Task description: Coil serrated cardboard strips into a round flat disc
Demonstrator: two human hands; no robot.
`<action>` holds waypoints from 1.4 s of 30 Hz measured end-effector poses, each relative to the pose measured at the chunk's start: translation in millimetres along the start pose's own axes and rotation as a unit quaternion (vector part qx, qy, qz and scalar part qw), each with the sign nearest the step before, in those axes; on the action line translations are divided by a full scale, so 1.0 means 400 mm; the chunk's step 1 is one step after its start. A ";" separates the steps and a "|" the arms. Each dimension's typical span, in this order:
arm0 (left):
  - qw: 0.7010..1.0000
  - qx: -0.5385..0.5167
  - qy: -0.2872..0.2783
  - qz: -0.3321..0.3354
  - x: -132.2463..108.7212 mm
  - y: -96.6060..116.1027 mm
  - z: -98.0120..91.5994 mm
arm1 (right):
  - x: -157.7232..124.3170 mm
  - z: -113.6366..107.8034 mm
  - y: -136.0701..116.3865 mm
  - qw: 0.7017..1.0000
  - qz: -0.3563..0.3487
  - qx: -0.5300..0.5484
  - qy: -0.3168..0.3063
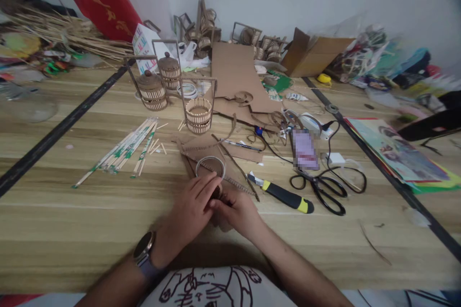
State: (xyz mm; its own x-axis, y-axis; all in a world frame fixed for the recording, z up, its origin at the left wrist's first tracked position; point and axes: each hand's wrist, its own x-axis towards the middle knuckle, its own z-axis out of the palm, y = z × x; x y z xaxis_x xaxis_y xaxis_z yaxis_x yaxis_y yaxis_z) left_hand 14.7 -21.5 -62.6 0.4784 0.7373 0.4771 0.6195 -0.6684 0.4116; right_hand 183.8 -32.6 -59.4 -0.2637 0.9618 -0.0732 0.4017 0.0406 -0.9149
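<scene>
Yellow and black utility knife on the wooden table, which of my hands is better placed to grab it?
Probably the right hand: the yellow and black utility knife lies just to its right, while the left hand sits on the far side.

The wooden table (72, 230) bears cut cardboard (201, 146), wrapped chopsticks (126, 148), a utility knife (284, 196) — and black scissors (320, 192).

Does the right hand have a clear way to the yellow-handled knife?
Probably yes: the knife lies on the table just right of the right hand with nothing between, though that hand and the left hand are both on a cardboard piece.
</scene>
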 end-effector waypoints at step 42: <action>0.910 -0.219 -0.328 -0.131 0.038 -0.009 -0.117 | 0.050 -0.107 0.059 0.974 -0.042 0.117 0.188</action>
State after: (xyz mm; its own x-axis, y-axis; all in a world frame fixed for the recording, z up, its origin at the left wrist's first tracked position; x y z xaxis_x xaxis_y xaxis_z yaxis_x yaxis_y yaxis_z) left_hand -9.3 -12.5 -20.4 0.7073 0.6813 -0.1884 0.5272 -0.3309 0.7827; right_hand 225.5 -0.6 -65.2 0.0700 0.9908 0.1156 0.1704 0.1023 -0.9801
